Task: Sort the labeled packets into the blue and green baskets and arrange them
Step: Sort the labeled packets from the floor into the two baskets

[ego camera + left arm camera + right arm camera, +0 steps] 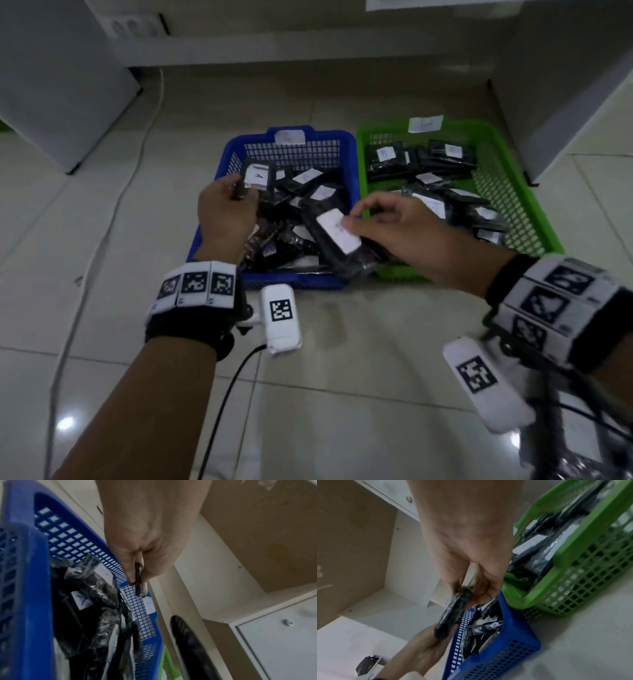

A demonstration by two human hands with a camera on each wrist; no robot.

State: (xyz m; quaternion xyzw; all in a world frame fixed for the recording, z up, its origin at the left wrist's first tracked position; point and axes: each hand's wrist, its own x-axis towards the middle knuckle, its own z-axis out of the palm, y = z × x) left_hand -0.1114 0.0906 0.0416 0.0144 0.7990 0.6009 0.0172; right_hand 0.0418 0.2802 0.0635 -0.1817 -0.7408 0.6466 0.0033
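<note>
A blue basket (298, 134) and a green basket (520, 192) stand side by side on the floor, each with several black packets bearing white labels. My left hand (226, 205) pinches a black packet (257, 177) marked A above the blue basket's left side; in the left wrist view that packet (139, 580) shows edge-on between thumb and fingers. My right hand (394, 222) grips another labeled black packet (337, 233) over the blue basket's front right; the right wrist view shows this packet (453, 609) held between the fingers.
White cabinets (51, 85) flank the baskets on the left and at the far right (565, 85). A white cable (113, 212) runs along the tiled floor at left. A black cable (222, 407) hangs from my left wrist.
</note>
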